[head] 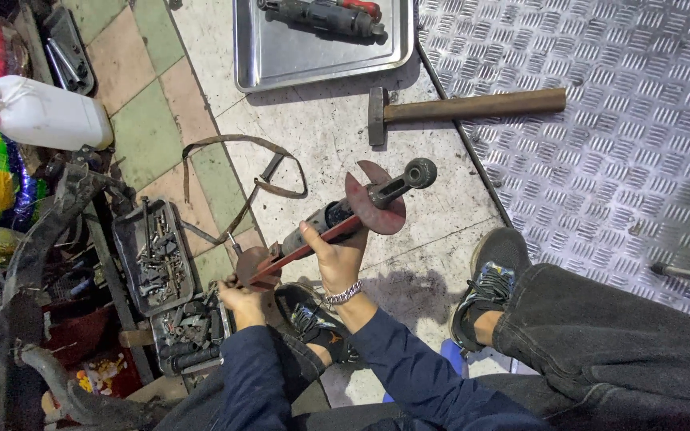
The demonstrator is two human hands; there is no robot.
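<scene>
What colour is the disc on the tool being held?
Dark red disc, with a notch cut out; head view.

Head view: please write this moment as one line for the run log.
left hand: holds red tool end | right hand: grips shock absorber body | hammer: on floor, untouched | steel tray: beyond hammer

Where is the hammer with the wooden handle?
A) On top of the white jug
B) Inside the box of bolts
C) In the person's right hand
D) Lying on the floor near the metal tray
D: the hammer lies untouched on the floor just below the metal tray, away from both hands.
</scene>
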